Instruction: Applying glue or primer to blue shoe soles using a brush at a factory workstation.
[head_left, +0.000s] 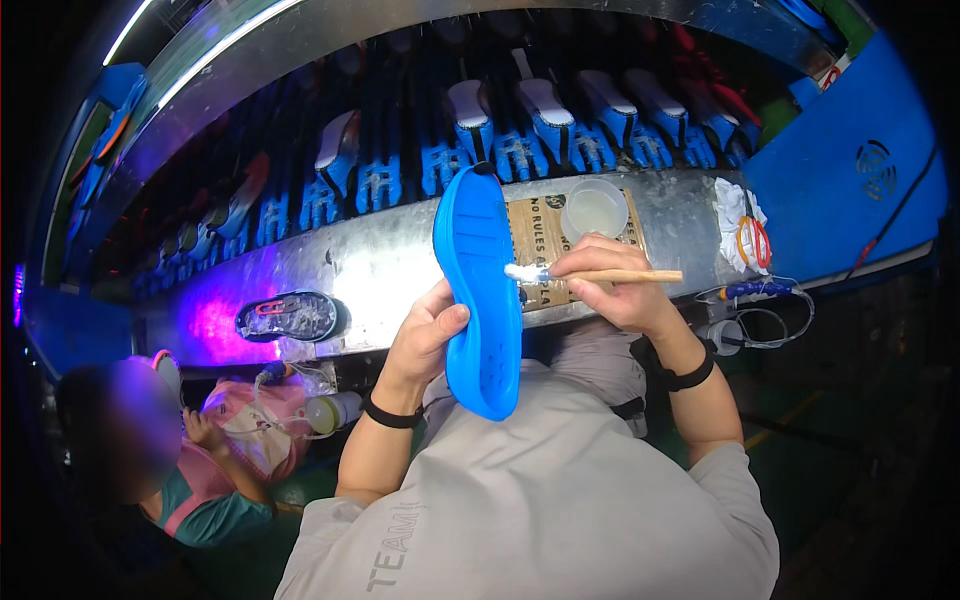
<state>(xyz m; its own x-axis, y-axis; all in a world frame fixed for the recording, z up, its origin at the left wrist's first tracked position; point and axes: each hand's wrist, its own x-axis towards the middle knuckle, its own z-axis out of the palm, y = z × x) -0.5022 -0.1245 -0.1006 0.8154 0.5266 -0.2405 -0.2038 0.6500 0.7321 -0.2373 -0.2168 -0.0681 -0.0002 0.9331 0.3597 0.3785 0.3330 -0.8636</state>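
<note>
Left hand (425, 335) grips a bright blue moulded rubber shoe sole (480, 290), held upright above the lap, in front of the metal tabletop (390, 265). Right hand (610, 285) pinches a wooden-handled brush (590, 274), bristles on the sole's right edge. Step looks like mid-coating; next calls for steady strokes along the rim, perhaps re-dipping in the translucent plastic cup (595, 210).

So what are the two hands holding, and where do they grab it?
The left hand grips the blue shoe sole by its side edge, near the middle. The right hand pinches the brush by its wooden handle.
</note>
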